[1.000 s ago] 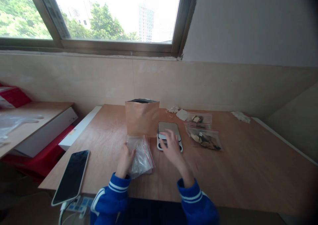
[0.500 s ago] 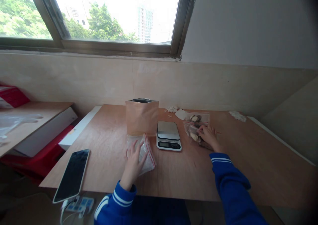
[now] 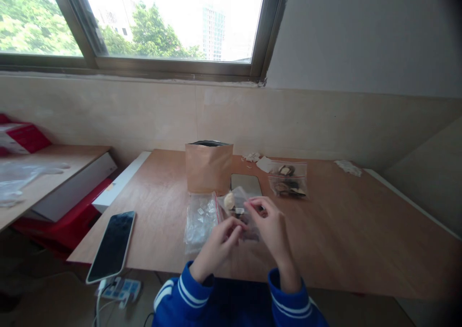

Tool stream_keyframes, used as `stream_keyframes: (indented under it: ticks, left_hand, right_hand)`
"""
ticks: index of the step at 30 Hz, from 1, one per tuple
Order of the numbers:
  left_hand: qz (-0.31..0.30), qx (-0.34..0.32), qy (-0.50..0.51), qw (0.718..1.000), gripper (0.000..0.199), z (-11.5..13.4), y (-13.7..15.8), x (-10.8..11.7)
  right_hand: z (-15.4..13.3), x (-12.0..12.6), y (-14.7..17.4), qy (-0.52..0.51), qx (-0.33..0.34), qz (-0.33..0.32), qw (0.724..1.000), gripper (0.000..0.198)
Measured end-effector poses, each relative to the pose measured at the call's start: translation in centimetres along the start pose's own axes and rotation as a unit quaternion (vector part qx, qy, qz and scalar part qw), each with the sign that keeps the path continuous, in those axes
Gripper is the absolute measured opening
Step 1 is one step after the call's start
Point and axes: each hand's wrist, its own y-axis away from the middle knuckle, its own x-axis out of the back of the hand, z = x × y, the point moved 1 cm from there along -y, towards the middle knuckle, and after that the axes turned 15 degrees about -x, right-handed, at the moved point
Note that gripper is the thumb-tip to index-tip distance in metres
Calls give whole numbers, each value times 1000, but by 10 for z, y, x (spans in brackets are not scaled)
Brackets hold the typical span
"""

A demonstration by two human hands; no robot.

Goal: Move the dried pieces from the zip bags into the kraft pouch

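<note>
A clear zip bag (image 3: 236, 203), holding dark and cream pieces that look like dried mushrooms, is between my two hands above the near side of the scale. My left hand (image 3: 221, 245) is closed on its lower edge. Higher up on its right side, my right hand (image 3: 270, 223) pinches the plastic. The bag covers the display of the kitchen scale (image 3: 246, 183); only the plate shows. Flat clear zip bags (image 3: 200, 223) lie left of my hands. Behind them a brown kraft pouch (image 3: 209, 167) stands upright with its mouth apart.
More filled zip bags (image 3: 288, 185) lie right of the scale. Crumpled white scraps (image 3: 251, 157) and another white scrap (image 3: 348, 168) are near the wall. A phone (image 3: 111, 246) overhangs the table's front left edge, above a power strip (image 3: 121, 290).
My right hand has come left from the filled bags with one of them, now in front of the scale. My left hand has moved right, off the flat bags, onto the filled bag.
</note>
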Motion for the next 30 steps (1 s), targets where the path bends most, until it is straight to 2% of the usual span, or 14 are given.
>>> stream_keyframes:
  ticks: [1, 4, 6, 9, 13, 19, 30]
  left_hand:
    - [8, -7, 30, 999, 33, 4, 0, -9]
    - [116, -6, 68, 991, 36, 5, 6, -25]
    - [160, -1, 86, 983, 39, 1, 10, -28]
    - [182, -5, 90, 979, 38, -2, 13, -27]
    - [192, -3, 59, 980, 36, 1, 7, -22]
    - [178, -18, 27, 983, 39, 3, -1, -14]
    - [132, -46, -62, 988, 31, 9, -7, -7]
  right_hand:
    - [-2, -11, 8, -43, -4, -28, 999, 36]
    - [-4, -30, 28, -146, -52, -106, 982, 29]
    - [-4, -30, 38, -182, -70, -150, 969, 27]
    - [-8, -22, 47, -190, -71, -192, 960, 34]
    - [-13, -13, 51, -171, -60, -202, 962, 37]
    - [-10, -19, 49, -166, -30, -163, 972, 32]
    - [-3, -20, 47, -194, -59, -178, 963, 30]
